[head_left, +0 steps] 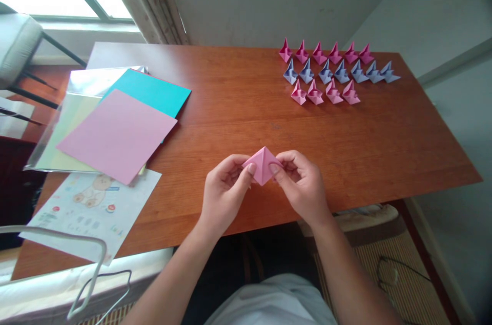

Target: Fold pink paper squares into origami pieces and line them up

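A small piece of folded pink origami paper, diamond-shaped with a crease down its middle, is held between my two hands above the table's front part. My left hand pinches its left corner, thumb on top. On the other side, my right hand grips the right corner the same way, with the thumb on the face of the paper. The curled fingers behind the paper are partly hidden.
Rows of finished-looking origami figures stand at the back right of the wooden table: dark pink ones, bluish ones and lighter pink ones. Pink sheets, a turquoise sheet and a printed sheet lie left.
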Demonstrator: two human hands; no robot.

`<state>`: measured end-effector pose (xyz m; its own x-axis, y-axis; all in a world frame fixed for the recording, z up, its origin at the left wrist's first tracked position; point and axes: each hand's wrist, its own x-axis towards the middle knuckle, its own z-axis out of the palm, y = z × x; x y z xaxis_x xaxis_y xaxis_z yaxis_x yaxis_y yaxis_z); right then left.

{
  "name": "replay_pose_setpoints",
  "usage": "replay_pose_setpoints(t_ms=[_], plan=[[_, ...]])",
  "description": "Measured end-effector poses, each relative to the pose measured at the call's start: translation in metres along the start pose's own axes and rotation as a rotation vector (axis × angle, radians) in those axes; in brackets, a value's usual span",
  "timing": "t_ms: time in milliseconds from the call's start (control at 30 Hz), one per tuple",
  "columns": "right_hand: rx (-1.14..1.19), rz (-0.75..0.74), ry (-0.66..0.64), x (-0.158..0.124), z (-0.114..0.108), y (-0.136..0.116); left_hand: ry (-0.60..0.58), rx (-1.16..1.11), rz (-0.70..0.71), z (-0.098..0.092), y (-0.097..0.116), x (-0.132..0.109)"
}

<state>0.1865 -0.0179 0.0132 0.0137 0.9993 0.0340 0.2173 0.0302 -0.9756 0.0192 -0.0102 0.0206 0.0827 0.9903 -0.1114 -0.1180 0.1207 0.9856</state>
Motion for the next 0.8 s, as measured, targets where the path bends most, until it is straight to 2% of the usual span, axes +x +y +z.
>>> replay_pose_setpoints(t_ms=[100, 267, 367, 467, 533, 667, 800], plan=[[0.001, 0.02, -0.053, 0.001, -0.004, 0.001, 0.035, 0.005, -0.004, -0.001, -0.002, 0.0], [-0.08, 0.023, 0.021, 0.002, -0.008, 0.008, -0.021, 0.161, 0.036, 0.0, -0.008, -0.002], [-0.175, -0.007, 0.008, 0.006, -0.01, 0.009, -0.015, 0.433, 0.169, 0.0, -0.007, -0.004], [-0.293, -0.059, -0.031, 0.011, -0.012, 0.008, 0.073, 0.819, 0.383, -0.005, -0.004, -0.005], [-0.39, -0.098, -0.056, 0.014, -0.012, 0.007, 0.095, 0.971, 0.522, -0.01, -0.004, -0.007], [-0.594, -0.181, -0.082, 0.02, -0.008, 0.009, -0.019, 1.073, 0.707, -0.021, -0.007, -0.014], [-0.681, -0.235, -0.102, 0.022, -0.007, 0.01, -0.088, 1.136, 0.768, -0.028, -0.013, -0.017]])
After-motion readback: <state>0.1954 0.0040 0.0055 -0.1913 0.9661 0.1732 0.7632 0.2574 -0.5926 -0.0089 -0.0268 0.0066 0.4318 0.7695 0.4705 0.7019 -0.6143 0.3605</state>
